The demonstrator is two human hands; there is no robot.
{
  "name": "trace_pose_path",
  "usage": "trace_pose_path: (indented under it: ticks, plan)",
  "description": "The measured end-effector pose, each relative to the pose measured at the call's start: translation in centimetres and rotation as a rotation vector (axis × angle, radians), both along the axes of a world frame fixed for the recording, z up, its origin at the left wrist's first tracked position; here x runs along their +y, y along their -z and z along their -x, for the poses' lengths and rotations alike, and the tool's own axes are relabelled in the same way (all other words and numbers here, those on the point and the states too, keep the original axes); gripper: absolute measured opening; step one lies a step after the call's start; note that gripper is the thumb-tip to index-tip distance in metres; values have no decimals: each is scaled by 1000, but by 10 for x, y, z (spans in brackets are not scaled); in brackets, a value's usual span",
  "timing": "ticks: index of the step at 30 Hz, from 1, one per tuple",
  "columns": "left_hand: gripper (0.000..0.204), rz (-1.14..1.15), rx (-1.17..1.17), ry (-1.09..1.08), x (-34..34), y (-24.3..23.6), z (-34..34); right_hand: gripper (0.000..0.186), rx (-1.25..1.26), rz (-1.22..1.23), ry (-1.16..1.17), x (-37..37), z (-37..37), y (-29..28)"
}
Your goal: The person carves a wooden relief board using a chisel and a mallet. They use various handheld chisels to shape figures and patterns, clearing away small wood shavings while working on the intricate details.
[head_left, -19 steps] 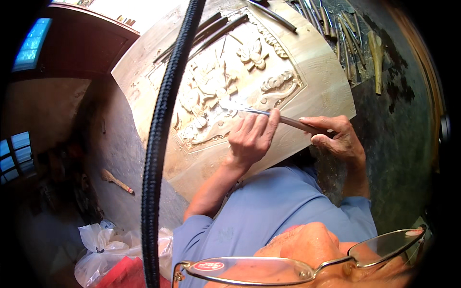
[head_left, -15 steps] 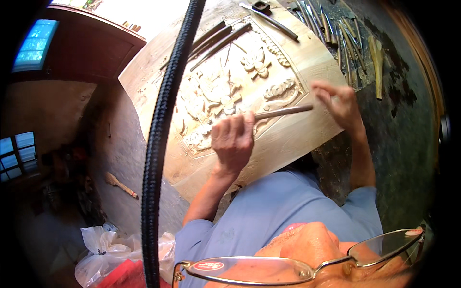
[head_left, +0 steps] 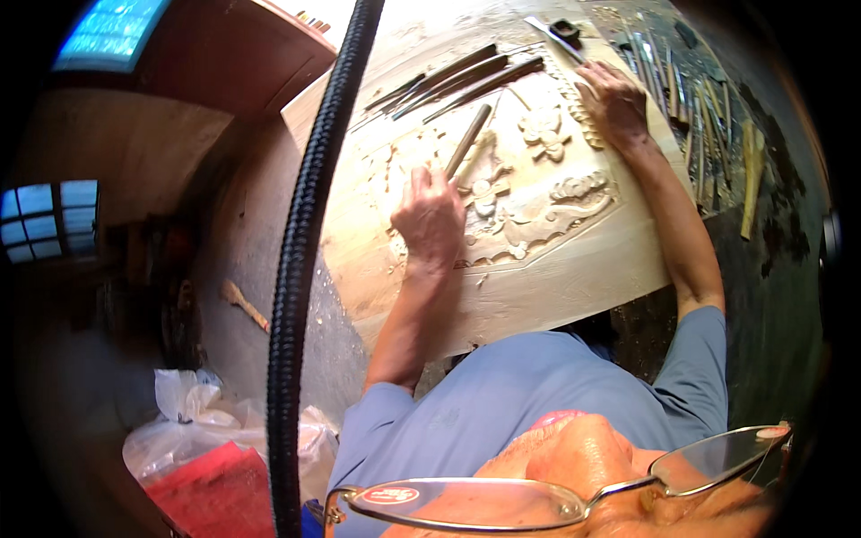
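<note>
My left hand [head_left: 430,215] has its fingers wrapped tight round a chisel [head_left: 468,141], angled into the carved wooden panel [head_left: 538,260]. My right hand [head_left: 614,99] rests up by the spare tools [head_left: 691,99], fingers loosely curled, holding nothing I can see.

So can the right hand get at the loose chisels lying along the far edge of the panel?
Probably yes. The right hand is empty and rests on the carved panel near its far edge; the loose chisels lie just to its left, nothing between.
</note>
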State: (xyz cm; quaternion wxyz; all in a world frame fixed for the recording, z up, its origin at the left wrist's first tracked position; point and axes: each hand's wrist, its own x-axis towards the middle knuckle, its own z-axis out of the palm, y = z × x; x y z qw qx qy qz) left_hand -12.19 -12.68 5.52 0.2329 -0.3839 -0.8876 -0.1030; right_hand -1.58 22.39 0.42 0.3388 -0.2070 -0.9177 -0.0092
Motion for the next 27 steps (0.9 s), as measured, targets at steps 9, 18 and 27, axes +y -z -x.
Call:
trace_pose_path:
  ticks: [9, 18, 27]
  plan:
    - [17, -4, -20, -299, -17, 6, 43, 21, 55, -20, -118, -1, 19, 8]
    - [16, 72, -151, -409, -13, 20, 52, 10, 57, -4, -333, -31, 60, 24]
    - [32, 159, -142, -450, -26, 24, 51, 16, 325, -176, -246, -11, -5, 5]
